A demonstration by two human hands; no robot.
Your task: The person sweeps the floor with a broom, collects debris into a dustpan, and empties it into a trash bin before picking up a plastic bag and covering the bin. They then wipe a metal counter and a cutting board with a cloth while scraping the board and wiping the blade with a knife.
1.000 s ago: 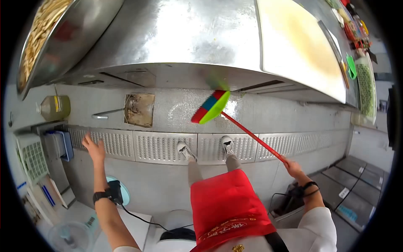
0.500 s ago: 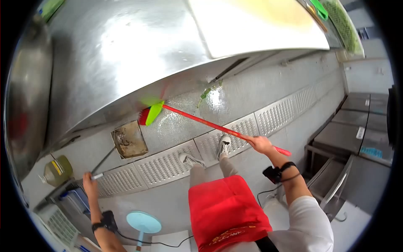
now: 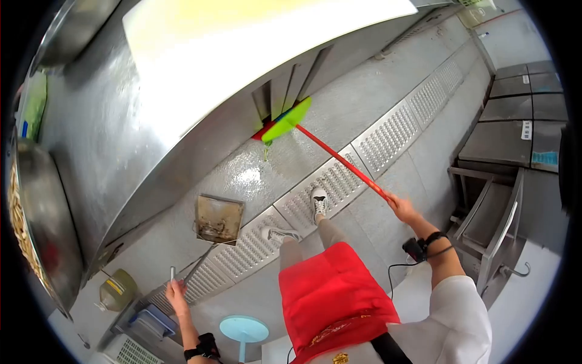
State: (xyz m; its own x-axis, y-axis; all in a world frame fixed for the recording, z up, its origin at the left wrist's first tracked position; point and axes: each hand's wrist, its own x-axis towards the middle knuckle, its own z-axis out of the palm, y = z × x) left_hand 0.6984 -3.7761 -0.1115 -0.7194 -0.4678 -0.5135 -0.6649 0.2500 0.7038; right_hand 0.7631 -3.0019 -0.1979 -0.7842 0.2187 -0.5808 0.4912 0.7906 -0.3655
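Observation:
My right hand (image 3: 402, 206) is wrapped round the red handle of a broom (image 3: 342, 161). Its lime-green head (image 3: 288, 120) with red bristles rests on the wet floor at the foot of the steel counter. Green vegetable scraps (image 3: 266, 151) lie by the bristles. On the left, my left hand (image 3: 176, 294) grips the end of a long-handled dustpan's thin handle. The dustpan's square metal pan (image 3: 219, 218), stained brown inside, sits on the floor at the edge of the drain grating.
A steel counter (image 3: 109, 121) bearing a large white board (image 3: 242, 42) overhangs the floor ahead. Perforated drain covers (image 3: 242, 249) run diagonally past my shoes. An oil jug (image 3: 118, 290) and a light-blue round stool (image 3: 244, 328) are at left; steel cabinets (image 3: 497, 142) stand right.
The broom head has moved right along the counter's base, reaching the green scraps. The dustpan has turned, and my view has shifted, with more of the white board's left side showing.

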